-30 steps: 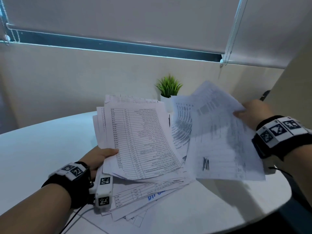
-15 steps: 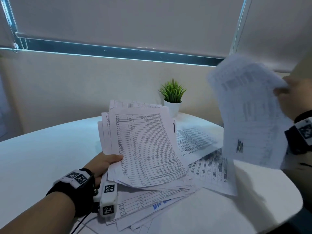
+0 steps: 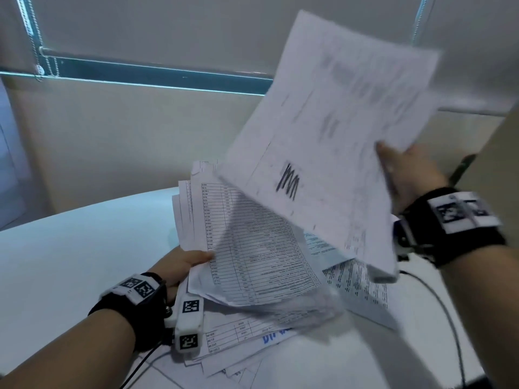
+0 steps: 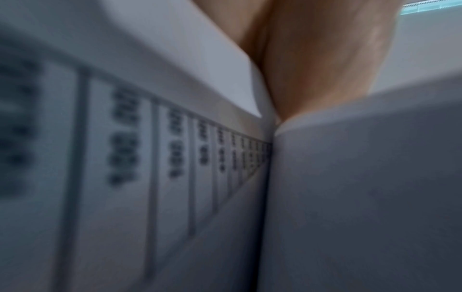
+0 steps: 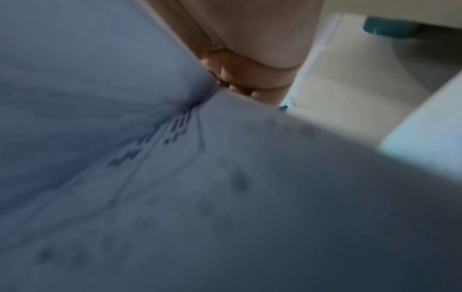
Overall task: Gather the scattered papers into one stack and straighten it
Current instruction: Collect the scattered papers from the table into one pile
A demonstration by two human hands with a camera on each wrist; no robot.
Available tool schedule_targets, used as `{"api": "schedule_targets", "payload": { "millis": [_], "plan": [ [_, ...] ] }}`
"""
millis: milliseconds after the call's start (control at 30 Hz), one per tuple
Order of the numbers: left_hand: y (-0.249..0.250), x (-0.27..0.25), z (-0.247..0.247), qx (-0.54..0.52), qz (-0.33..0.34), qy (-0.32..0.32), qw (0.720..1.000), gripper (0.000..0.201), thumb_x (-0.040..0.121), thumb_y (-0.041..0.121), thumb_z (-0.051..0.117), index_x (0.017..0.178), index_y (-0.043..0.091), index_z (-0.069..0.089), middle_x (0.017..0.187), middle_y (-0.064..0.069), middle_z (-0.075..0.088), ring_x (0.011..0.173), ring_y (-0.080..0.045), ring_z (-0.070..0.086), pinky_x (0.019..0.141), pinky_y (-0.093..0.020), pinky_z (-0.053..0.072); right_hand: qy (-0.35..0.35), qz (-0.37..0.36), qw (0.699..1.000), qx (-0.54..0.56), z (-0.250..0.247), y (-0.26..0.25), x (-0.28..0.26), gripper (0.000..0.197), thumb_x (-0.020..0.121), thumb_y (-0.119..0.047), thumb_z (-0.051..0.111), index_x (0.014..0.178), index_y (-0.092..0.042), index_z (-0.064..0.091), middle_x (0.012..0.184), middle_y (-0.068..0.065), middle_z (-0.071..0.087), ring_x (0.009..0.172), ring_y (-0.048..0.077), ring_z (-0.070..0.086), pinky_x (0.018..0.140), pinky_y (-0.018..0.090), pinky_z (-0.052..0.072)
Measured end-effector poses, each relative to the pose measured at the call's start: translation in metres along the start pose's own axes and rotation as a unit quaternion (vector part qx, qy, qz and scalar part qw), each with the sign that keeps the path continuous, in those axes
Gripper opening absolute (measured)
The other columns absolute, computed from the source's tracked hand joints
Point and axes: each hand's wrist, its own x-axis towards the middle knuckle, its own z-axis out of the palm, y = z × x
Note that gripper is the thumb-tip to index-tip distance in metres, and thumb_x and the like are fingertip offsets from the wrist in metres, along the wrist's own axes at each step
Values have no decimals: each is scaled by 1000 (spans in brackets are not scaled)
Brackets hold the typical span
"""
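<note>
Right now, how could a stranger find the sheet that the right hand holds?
Start at the white table. Over its right side the right hand holds one sheet in the air. Alone among the papers, it bears a black zigzag scribble.

head view looks down at table (image 3: 70, 262); wrist views close, blurred, facing held papers (image 4: 125, 177), shared with head.

The raised sheet (image 3: 331, 153) at the upper right of the frame is white with a black zigzag scribble. The stack of papers (image 3: 252, 256) at centre is white with black ruled tables, one sheet (image 3: 269, 336) bearing blue lettering. Both wristbands (image 3: 140, 304) are black, carrying black-and-white square markers, on a white table (image 3: 70, 262).
</note>
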Motion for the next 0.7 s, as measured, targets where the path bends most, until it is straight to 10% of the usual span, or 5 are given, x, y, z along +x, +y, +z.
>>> {"api": "schedule_targets", "payload": {
  "millis": [233,500,600,700],
  "plan": [
    [3,-4,2,18,4,-6,1000,18,98,5,49,104,-2,64,86,-18,75,74,-28,74,63,-34,60,-273,80,925,-253,106,75,-42,35,93,-16,55,125,-3,52,126,15,59,113,31,57,82,30,44],
    [9,-15,5,50,15,-31,998,21,98,5,47,104,0,66,94,-20,71,76,-31,71,62,-39,59,-200,186,940,-203,116,93,-38,62,79,-37,73,128,-14,44,120,12,57,112,32,56,82,34,44],
    [9,-16,5,40,2,-35,999,21,99,4,43,96,-1,64,75,-14,73,62,-25,71,52,-31,57,-290,206,903,-241,114,90,-43,38,89,-52,55,71,-19,49,62,-1,58,76,24,58,68,29,39],
    [11,-14,4,18,22,13,1000,39,99,40,49,116,8,65,99,-13,75,88,-29,73,78,-43,59,-286,184,920,-197,117,93,-48,25,89,-40,62,94,-16,65,93,3,69,79,20,57,65,24,42]
  ]
}}
